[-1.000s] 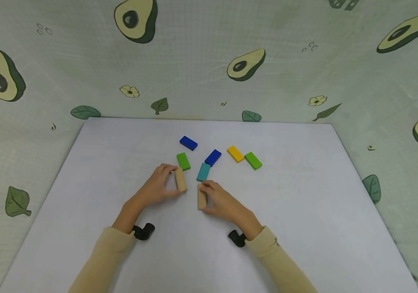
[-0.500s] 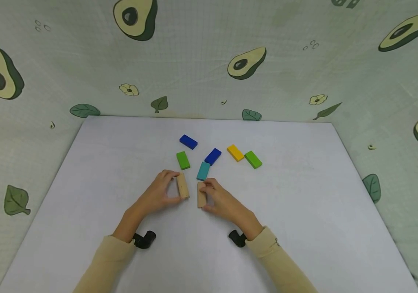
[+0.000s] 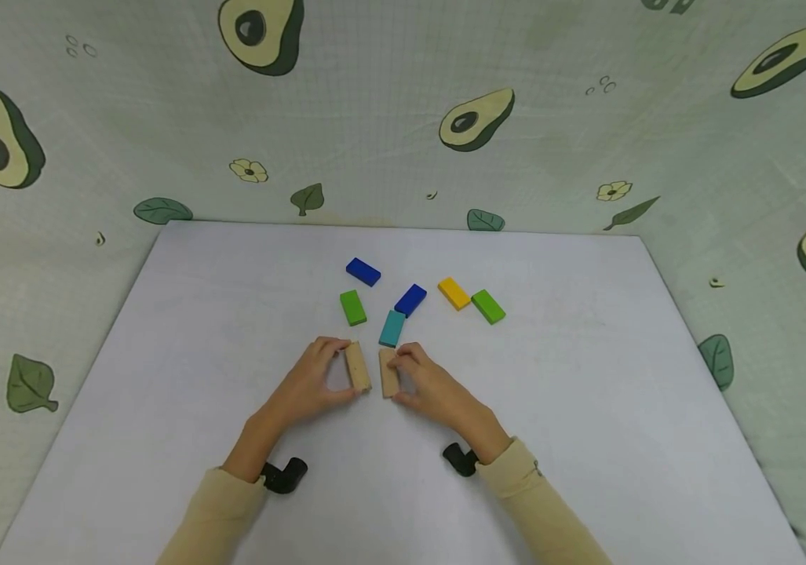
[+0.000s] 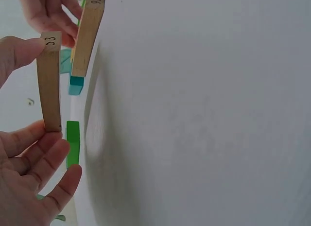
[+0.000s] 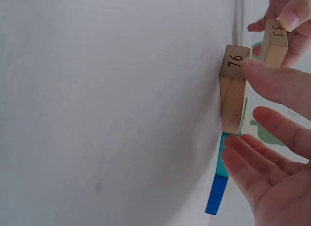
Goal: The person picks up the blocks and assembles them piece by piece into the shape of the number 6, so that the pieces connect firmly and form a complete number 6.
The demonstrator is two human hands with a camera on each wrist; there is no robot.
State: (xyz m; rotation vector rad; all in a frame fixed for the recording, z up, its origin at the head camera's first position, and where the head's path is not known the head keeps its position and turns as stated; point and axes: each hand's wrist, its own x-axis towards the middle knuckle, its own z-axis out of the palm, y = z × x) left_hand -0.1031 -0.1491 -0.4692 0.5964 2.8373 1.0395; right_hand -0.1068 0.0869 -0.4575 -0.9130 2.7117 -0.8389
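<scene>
My left hand (image 3: 309, 382) pinches a plain wooden block (image 3: 358, 366) lengthwise, thumb on one end and fingertips on the other. In the left wrist view this block (image 4: 49, 87) bears the number 53 and appears raised off the table. Just to its right, my right hand (image 3: 439, 392) holds a second wooden block (image 3: 388, 373) by its ends. The right wrist view shows 76 on the end of that block (image 5: 232, 102), which rests on or close to the tabletop. A narrow gap separates the two blocks. A teal block (image 3: 392, 329) lies right behind the second one.
Beyond the hands lie a green block (image 3: 353, 308), two blue blocks, one (image 3: 363, 271) farther back and one (image 3: 411, 300) by the teal block, a yellow block (image 3: 454, 293) and another green block (image 3: 489, 307). The white table (image 3: 586, 377) meets an avocado-print cloth (image 3: 374, 118) behind.
The left hand has brought its wooden block toward the person and slightly right, away from the green block and closer to the other wooden block. The right hand has hardly moved.
</scene>
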